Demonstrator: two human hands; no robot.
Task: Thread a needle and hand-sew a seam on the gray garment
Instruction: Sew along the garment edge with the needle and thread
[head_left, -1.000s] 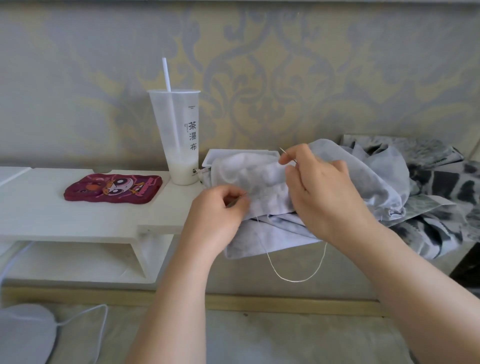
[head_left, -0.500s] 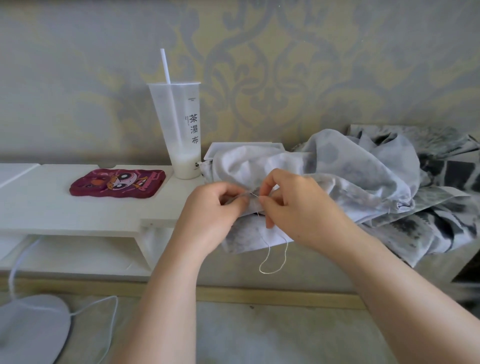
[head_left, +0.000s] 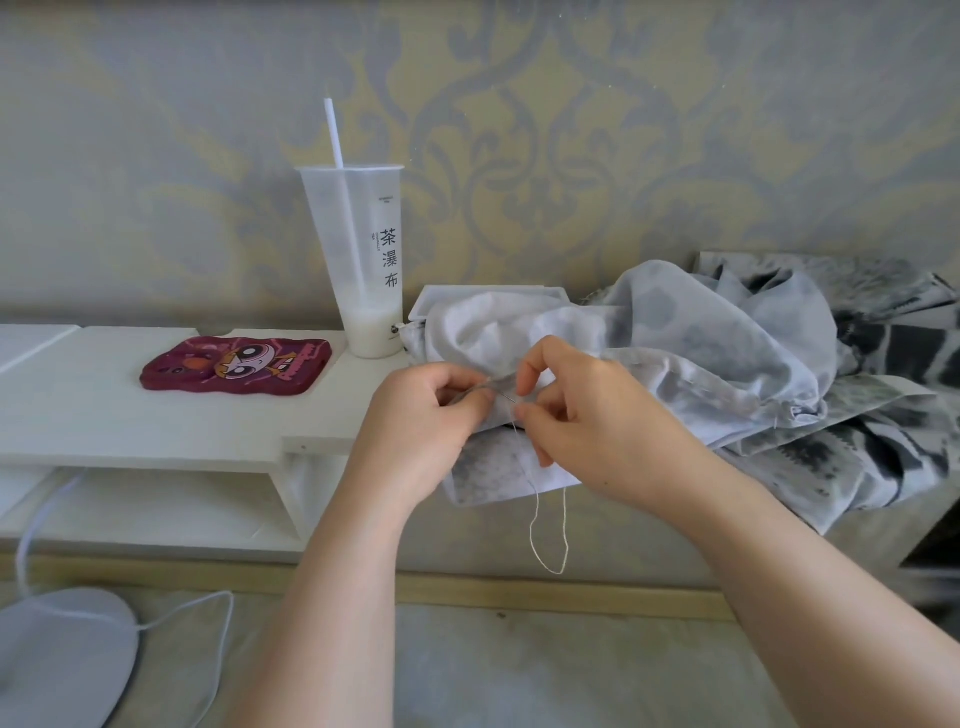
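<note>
The gray garment (head_left: 691, 358) lies bunched over the right end of the white shelf, its lower edge hanging down in front. My left hand (head_left: 421, 426) pinches a fold of that edge between thumb and fingers. Just to its right, my right hand (head_left: 587, 426) pinches the thin needle (head_left: 508, 399), whose tip goes into the fold between the two hands. A loop of pale thread (head_left: 550, 540) hangs from under my right hand down past the cloth. The needle's eye is hidden by my fingers.
A tall plastic cup (head_left: 363, 260) with a straw and a little white drink stands on the white shelf (head_left: 156, 421). A maroon cartoon phone case (head_left: 236, 364) lies to its left. A white box (head_left: 431, 306) sits under the garment. A gray pad with a cable (head_left: 57, 654) lies on the floor.
My right hand came down from above the garment to meet my left hand, bringing the needle to the pinched fold. The hanging thread loop has become shorter.
</note>
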